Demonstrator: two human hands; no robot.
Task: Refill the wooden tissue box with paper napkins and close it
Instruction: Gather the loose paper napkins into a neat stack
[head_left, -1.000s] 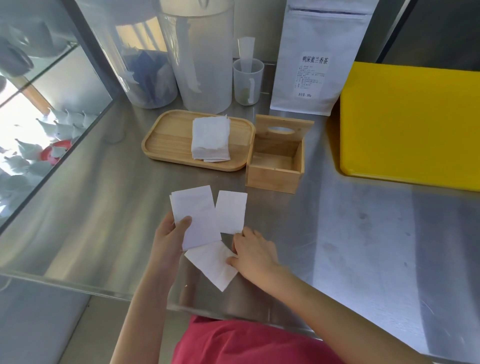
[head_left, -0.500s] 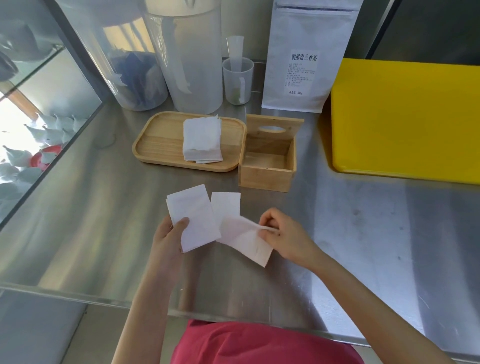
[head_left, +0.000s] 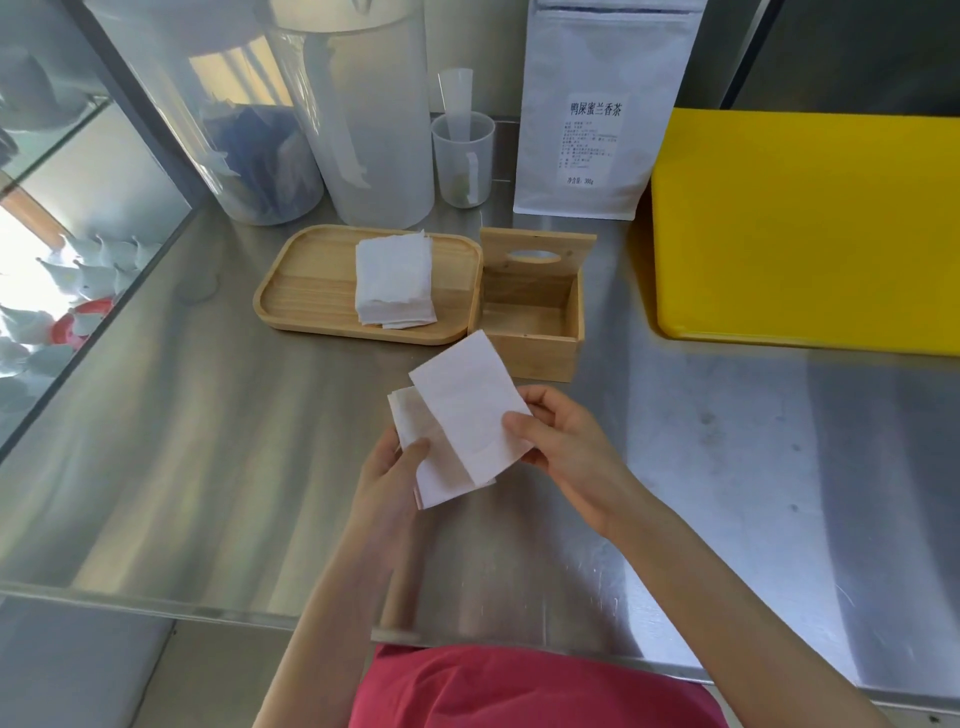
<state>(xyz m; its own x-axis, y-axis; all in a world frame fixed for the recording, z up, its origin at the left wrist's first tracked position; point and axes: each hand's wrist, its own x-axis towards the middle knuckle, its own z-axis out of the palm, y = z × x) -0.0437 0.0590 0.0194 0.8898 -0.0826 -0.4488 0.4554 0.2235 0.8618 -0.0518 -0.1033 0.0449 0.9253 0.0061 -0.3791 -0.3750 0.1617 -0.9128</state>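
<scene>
The wooden tissue box (head_left: 535, 353) stands open and empty on the steel counter, its slotted lid (head_left: 537, 255) tipped up at the back. Just in front of it, above the counter, both hands hold folded white paper napkins (head_left: 462, 415). My left hand (head_left: 387, 475) grips the lower napkins from the left with the thumb on top. My right hand (head_left: 566, 441) pinches the top napkin at its right edge and lays it over the others. A stack of more napkins (head_left: 395, 283) lies on the wooden tray (head_left: 306, 291) left of the box.
A yellow board (head_left: 810, 234) lies right of the box. Behind stand a white tea pouch (head_left: 592, 114), a small plastic cup (head_left: 462, 161) and two large clear containers (head_left: 374, 130). A glass partition (head_left: 93, 291) borders the counter at left.
My right hand picked a napkin up from the counter and brought it over the napkins in my left hand. All loose napkins are now gathered together between both hands.
</scene>
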